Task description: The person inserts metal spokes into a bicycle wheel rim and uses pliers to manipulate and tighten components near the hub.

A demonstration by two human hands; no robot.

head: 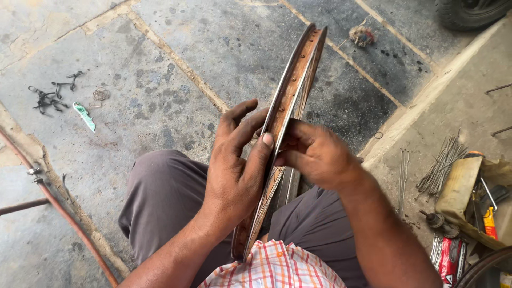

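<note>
Stone floor (160, 80) lies under you, spokes (440, 165) right of the rim (298, 74). The rim stands edge-up between your knees, steadied there; your left hand (234, 170) clasps it, your right hand (314, 152) pinches its edge.

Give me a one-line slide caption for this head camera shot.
Left hand and right hand grip a rusty bicycle wheel rim held edge-on above the lap, loose spokes nearby.

Roadside cycle-repair workshop: oil-stained stone floor (160, 96), loose spokes (440, 165) lying in bundle, rusty wheel rim (296, 80) standing upright, tyre (469, 10) showing at corner, tool clutter (474, 202) sitting alongside.
</note>
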